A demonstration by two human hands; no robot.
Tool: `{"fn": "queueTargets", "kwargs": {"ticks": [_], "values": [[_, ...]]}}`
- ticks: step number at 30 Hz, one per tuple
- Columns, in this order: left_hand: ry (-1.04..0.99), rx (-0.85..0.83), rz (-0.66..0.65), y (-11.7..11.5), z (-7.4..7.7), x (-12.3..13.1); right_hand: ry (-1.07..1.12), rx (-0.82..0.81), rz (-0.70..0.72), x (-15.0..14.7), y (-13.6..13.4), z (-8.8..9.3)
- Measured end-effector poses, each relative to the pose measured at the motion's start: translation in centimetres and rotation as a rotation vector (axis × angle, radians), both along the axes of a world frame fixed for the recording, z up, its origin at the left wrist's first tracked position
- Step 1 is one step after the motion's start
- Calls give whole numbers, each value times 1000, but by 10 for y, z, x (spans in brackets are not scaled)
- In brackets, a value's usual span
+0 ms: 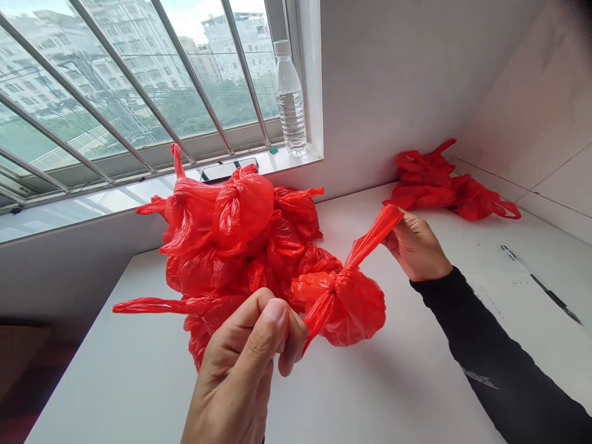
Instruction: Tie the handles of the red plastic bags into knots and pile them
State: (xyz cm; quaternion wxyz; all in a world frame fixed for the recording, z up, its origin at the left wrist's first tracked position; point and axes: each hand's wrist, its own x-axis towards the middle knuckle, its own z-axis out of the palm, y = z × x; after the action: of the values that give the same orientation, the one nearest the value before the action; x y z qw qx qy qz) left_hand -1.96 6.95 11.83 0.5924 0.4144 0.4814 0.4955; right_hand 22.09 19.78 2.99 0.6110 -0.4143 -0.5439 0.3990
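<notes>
Between my hands hangs a red plastic bag (356,305), rounded and knotted at the top, its contents hidden. My left hand (250,357) is closed on one of its handles, low and toward me. The other handle is stretched up to the right, pinched in my right hand (416,243). Right behind the bag rises a heap of several knotted red plastic bags (213,259), some with handle ends sticking out sideways.
The white table (115,382) stands against the wall. More red bags (430,185) lie in the back right corner. A black pen (550,293) rests at the right. On the barred window's sill are a water bottle (291,111) and a phone (222,171).
</notes>
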Motion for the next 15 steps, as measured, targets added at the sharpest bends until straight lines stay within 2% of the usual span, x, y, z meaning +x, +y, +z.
{"fn": "queueTargets", "kwargs": {"ticks": [7,11,15], "values": [[-34,16,9,1,-3,-3,522,-242,213,-14,-28,33],[-20,9,14,1,-2,-6,638,-345,370,-15,-35,44],[-14,-1,7,-1,1,-1,673,-449,375,-17,-37,50]]}}
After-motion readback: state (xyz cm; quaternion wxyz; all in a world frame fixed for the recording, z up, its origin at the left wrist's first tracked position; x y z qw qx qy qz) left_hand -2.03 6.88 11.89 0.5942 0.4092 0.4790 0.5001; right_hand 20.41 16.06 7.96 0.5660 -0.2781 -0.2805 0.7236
